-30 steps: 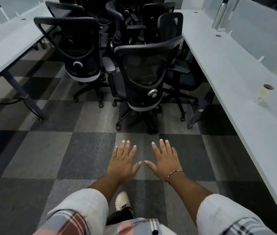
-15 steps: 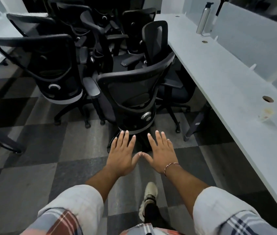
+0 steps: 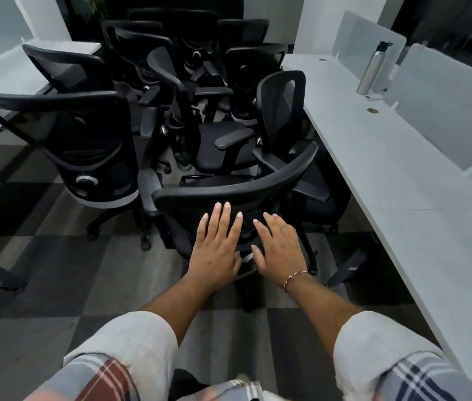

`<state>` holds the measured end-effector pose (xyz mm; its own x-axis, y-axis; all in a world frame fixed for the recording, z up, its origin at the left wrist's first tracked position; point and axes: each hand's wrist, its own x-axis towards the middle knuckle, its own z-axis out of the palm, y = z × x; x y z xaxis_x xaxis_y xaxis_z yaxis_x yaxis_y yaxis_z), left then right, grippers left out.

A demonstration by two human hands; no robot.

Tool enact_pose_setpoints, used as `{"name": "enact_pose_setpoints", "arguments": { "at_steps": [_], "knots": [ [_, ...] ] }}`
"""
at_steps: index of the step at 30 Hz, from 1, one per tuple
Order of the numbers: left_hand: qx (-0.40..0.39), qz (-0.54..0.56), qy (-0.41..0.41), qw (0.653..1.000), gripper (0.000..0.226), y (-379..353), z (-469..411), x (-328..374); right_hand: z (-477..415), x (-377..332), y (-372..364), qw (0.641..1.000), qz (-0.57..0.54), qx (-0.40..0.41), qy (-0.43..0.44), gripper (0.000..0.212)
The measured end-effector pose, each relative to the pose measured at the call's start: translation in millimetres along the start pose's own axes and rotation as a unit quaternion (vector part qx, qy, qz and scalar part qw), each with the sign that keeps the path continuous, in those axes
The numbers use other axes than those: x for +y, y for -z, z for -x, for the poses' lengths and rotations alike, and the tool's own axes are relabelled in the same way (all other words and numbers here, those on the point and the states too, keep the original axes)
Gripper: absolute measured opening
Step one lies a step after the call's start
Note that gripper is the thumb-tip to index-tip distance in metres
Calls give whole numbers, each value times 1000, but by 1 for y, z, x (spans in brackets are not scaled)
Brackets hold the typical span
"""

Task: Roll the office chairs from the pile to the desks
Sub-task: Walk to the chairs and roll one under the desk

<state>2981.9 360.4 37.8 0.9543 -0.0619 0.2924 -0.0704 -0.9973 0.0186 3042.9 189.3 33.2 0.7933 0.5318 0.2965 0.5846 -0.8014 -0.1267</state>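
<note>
From the head camera, the left hand (image 3: 214, 250) and right hand (image 3: 279, 250) reach forward side by side, palms down. Their fingers are straight and slightly fanned, and they hold nothing. Just beyond the fingertips curves the top rail of the nearest black mesh-backed office chair (image 3: 229, 195), its backrest turned toward the person. The fingers lie over the mesh, though I cannot tell whether they touch it. Held this way, they look ready to take the rail. Farther past the fingertips stands the tangled pile of black chairs (image 3: 194, 82). To the right of the right fingers runs the long white desk (image 3: 402, 183), this chair's likely destination.
</note>
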Motion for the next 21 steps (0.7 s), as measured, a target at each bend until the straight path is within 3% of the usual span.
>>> {"name": "enact_pose_setpoints", "arguments": {
  "at_steps": [5, 7, 10, 12, 14, 17, 21],
  "knots": [
    [58, -21, 27, 998, 89, 5, -58, -21, -59, 22, 9, 994, 2, 95, 54, 62],
    [45, -22, 22, 998, 77, 14, -80, -26, -75, 29, 13, 992, 5, 112, 64, 62],
    [-60, 1, 36, 998, 36, 35, -120, -37, -93, 35, 21, 987, 36, 139, 70, 53],
    [-166, 22, 44, 985, 37, 43, -139, -46, -106, 39, 29, 987, 46, 144, 51, 48],
    [-207, 34, 28, 977, 37, 43, -147, -52, -118, 43, 35, 993, 71, 86, 43, 55],
    [-189, 40, 2, 981, 33, 41, -145, -55, -131, 46, 39, 994, 103, -42, 22, 67],
    [-162, 43, -21, 986, 31, 38, -142, -57, -136, 38, 39, 988, 122, -92, -20, 58]
  ]
}}
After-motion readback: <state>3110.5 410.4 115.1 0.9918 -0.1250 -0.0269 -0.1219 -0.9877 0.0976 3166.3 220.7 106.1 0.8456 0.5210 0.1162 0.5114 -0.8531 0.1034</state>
